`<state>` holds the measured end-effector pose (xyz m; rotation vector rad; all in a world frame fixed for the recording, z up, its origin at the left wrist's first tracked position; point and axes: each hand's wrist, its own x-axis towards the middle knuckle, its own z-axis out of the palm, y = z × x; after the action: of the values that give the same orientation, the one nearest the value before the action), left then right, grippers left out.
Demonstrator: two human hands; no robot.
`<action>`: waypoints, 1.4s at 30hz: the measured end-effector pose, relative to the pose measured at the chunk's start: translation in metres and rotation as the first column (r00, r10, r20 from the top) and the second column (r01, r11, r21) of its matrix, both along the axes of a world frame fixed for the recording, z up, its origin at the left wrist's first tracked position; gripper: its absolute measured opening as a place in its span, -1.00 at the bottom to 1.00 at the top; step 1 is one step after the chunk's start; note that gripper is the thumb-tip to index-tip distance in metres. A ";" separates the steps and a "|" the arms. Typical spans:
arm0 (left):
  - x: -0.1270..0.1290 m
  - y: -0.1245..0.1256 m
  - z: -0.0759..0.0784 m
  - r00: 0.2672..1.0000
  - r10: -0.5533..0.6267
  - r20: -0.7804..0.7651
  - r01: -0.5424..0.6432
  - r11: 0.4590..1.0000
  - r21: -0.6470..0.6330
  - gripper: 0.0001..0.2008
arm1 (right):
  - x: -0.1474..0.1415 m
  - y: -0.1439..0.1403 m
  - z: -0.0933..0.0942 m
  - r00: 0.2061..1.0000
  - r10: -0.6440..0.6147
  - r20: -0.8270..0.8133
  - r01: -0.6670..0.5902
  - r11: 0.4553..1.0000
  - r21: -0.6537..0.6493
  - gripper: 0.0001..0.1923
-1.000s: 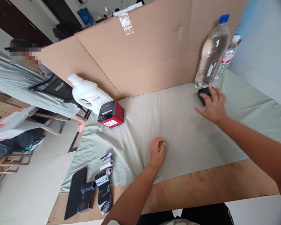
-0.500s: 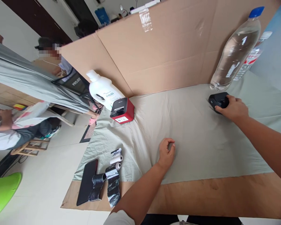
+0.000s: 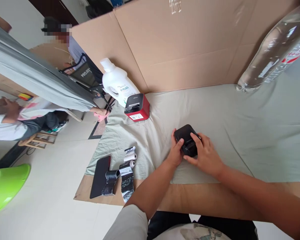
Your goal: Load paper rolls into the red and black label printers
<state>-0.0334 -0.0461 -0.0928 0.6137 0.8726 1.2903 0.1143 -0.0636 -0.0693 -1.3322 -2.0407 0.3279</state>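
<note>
Both my hands are around a small black printer (image 3: 185, 132) in the middle of the cloth. My left hand (image 3: 175, 152) grips its left side, with the thumb on the near edge. My right hand (image 3: 207, 156) holds its right side, fingertips on the top near a slot and thumb at the near lower edge. The printer's underside is hidden. Left of my hands, a red printer with a black top (image 3: 137, 108) stands on the cloth. Nearer to me on the left lie a white paper roll (image 3: 130, 157) and a partly unrolled dark printed strip (image 3: 127, 181).
A black tablet-like slab (image 3: 98, 180) lies at the table's left edge, with a curled dark strip (image 3: 110, 183) over it. A white jug (image 3: 120, 83) leans behind the red printer. Water bottles (image 3: 270, 53) lean against the cardboard wall (image 3: 190, 46). Other people are seated at left.
The black printer has come from the far right to the middle in my right hand. My left hand, earlier resting alone on the cloth, now grips it too. The view has shifted.
</note>
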 end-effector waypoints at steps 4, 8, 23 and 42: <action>-0.005 0.004 -0.003 0.999 0.030 -0.031 -0.029 0.999 0.021 -0.29 | 0.000 0.006 -0.006 0.930 -0.047 -0.365 -0.035 0.976 -0.216 -0.24; -0.007 0.004 -0.008 0.995 -0.053 -0.084 0.059 0.996 0.062 -0.25 | 0.011 0.023 -0.014 0.815 -0.118 -0.568 -0.188 0.873 -0.451 -0.10; -0.014 0.011 -0.003 0.961 -0.268 -0.071 0.265 0.963 -0.052 -0.11 | 0.022 0.019 -0.038 0.827 0.004 -0.562 -0.264 0.886 -0.381 0.14; -0.017 0.013 -0.009 0.932 -0.293 -0.215 0.286 0.956 -0.063 -0.25 | 0.033 0.022 -0.031 0.674 -0.034 -0.738 -0.398 0.824 -0.402 -0.01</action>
<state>-0.0508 -0.0331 -0.1019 0.8416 0.9431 0.9512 0.1469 -0.0418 -0.0998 -1.0110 -1.4138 1.3905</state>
